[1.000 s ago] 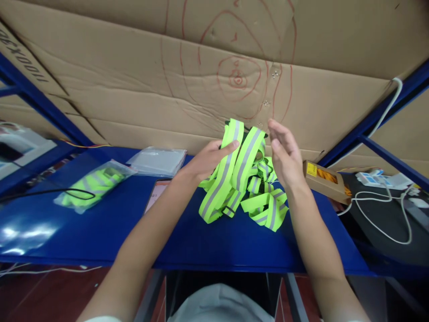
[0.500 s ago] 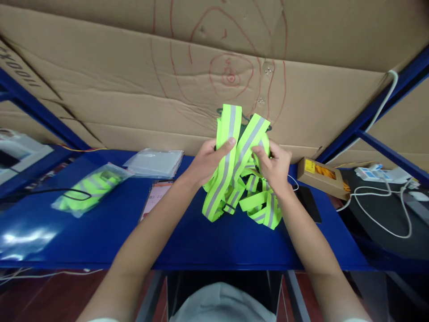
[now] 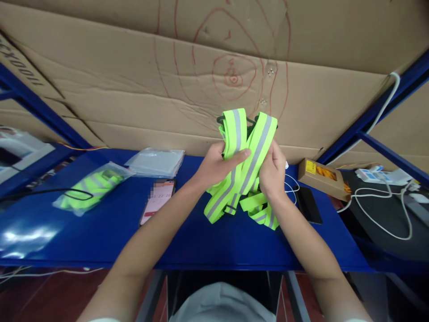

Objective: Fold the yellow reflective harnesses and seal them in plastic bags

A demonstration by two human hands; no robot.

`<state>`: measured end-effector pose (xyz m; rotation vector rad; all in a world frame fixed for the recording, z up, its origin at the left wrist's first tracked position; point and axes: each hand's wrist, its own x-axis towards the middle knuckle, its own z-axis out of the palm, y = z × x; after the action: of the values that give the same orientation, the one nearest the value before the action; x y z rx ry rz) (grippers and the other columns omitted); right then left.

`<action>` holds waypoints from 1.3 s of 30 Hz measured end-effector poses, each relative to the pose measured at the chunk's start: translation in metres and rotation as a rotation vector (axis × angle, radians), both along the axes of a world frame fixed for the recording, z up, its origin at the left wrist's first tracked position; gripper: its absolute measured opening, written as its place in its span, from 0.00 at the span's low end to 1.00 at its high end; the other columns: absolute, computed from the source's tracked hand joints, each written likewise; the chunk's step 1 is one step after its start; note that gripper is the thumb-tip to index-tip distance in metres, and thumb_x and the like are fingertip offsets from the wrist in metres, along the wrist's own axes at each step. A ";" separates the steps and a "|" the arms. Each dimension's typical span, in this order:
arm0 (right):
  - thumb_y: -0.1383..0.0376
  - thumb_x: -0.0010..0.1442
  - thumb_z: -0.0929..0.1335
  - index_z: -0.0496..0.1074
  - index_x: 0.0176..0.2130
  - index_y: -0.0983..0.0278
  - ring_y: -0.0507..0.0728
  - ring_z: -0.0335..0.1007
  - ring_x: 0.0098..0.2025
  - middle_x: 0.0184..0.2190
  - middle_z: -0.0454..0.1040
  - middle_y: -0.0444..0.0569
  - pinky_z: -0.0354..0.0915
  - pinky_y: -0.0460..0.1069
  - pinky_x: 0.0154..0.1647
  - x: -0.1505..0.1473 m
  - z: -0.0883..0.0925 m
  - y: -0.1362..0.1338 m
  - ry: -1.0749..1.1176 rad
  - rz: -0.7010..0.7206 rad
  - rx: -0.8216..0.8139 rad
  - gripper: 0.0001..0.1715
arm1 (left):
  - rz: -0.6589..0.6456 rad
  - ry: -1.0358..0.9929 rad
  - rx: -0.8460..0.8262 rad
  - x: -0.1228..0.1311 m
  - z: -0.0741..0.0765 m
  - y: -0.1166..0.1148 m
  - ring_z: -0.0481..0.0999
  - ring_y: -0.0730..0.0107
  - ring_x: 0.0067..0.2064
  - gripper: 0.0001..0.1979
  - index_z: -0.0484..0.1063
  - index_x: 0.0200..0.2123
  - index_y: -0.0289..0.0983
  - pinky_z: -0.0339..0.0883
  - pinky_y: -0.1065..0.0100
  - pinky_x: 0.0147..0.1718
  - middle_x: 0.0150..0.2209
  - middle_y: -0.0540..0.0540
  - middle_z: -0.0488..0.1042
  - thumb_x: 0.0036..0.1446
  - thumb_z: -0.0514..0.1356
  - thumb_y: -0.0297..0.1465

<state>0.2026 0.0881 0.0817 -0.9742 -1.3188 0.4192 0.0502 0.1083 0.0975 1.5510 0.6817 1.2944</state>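
Note:
Both hands hold a bundle of neon-yellow reflective straps point(image 3: 254, 156) with grey stripes and black buckles, above the blue table. My left hand point(image 3: 221, 165) grips the left side, its thumb lying across the front of the straps. On the right side, my right hand point(image 3: 273, 172) is closed around the strap edge, its fingertips hidden behind the band. Two looped bands stand up in a V at the top, with black clips behind them. The lower ends hang down in a loose tangle close to the tabletop.
A clear bag with more neon straps point(image 3: 92, 188) lies at left, near flat plastic bags point(image 3: 157, 162). A lit phone point(image 3: 157, 201) is by my left forearm. A dark phone point(image 3: 309, 205) and an open cardboard box point(image 3: 323, 179) sit at right. Cardboard point(image 3: 134, 107) walls the back.
My right hand has turned, and its thumb has gone from the front of the straps. The right band has shifted right and more upright. My left thumb reaches further across.

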 end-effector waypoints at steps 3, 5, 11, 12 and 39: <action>0.42 0.75 0.52 0.68 0.62 0.56 0.63 0.73 0.60 0.54 0.77 0.53 0.72 0.61 0.59 -0.004 -0.004 -0.005 -0.003 0.063 -0.044 0.34 | 0.082 0.006 -0.002 0.006 -0.003 -0.004 0.82 0.59 0.39 0.12 0.81 0.33 0.35 0.75 0.65 0.39 0.36 0.46 0.83 0.56 0.71 0.39; 0.41 0.74 0.55 0.64 0.65 0.55 0.64 0.69 0.64 0.56 0.75 0.54 0.69 0.61 0.64 -0.007 -0.003 -0.008 -0.064 0.068 -0.004 0.33 | 0.053 -0.039 -0.043 0.009 -0.004 -0.008 0.83 0.58 0.42 0.12 0.81 0.36 0.35 0.75 0.64 0.42 0.38 0.46 0.84 0.55 0.72 0.38; 0.45 0.75 0.57 0.62 0.65 0.57 0.65 0.67 0.65 0.59 0.71 0.56 0.64 0.64 0.68 0.009 0.005 0.000 -0.332 0.081 0.028 0.29 | -0.268 -0.202 -0.250 0.010 -0.006 -0.004 0.81 0.52 0.54 0.25 0.81 0.47 0.36 0.73 0.57 0.55 0.49 0.41 0.83 0.44 0.78 0.33; 0.45 0.74 0.59 0.62 0.65 0.57 0.65 0.68 0.64 0.59 0.71 0.56 0.65 0.64 0.68 0.015 0.008 0.002 -0.395 0.143 0.017 0.29 | -0.279 -0.197 -0.261 0.009 -0.008 0.000 0.80 0.52 0.56 0.26 0.81 0.48 0.36 0.72 0.56 0.56 0.51 0.41 0.83 0.44 0.78 0.33; 0.59 0.70 0.66 0.79 0.53 0.56 0.62 0.76 0.55 0.52 0.80 0.49 0.69 0.60 0.60 0.039 0.029 -0.002 -0.569 0.235 -0.166 0.16 | -0.528 0.341 -0.063 -0.008 -0.010 0.013 0.84 0.54 0.44 0.13 0.82 0.40 0.37 0.78 0.59 0.44 0.42 0.43 0.84 0.50 0.72 0.32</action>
<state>0.2420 0.0864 0.1106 -1.1278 -1.9496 0.4526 0.0418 0.1214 0.0874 1.7646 0.4650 0.6199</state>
